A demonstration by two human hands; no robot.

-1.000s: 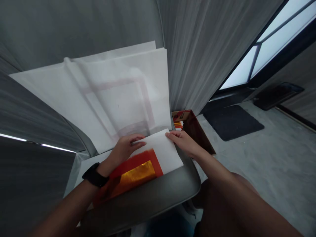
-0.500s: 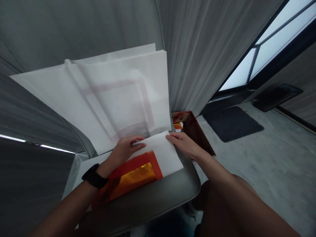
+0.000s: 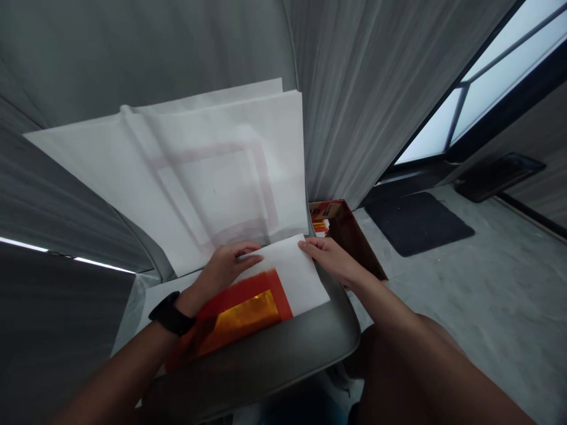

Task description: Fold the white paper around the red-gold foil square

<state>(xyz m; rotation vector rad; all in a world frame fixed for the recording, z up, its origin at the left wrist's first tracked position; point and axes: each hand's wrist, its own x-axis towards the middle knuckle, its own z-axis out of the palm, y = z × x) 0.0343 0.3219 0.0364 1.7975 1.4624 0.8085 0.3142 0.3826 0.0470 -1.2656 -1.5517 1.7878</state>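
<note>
Since the prior frame, both hands had barely shifted. In the head view, the left hand [image 3: 224, 271] and right hand [image 3: 330, 261] lay on a white sheet [image 3: 295, 271], fingers together (grip unconfirmed). The sheet, bearing a red-bordered gold foil patch [image 3: 243, 316], rested on a grey curved surface [image 3: 266, 360], below larger translucent sheets [image 3: 221, 177].

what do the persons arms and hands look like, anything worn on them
The left hand and right hand are bare, with no gloves or visible rings, and no sleeves cover the forearms. A wide black wristband, probably a watch, sits on the left wrist.
</note>
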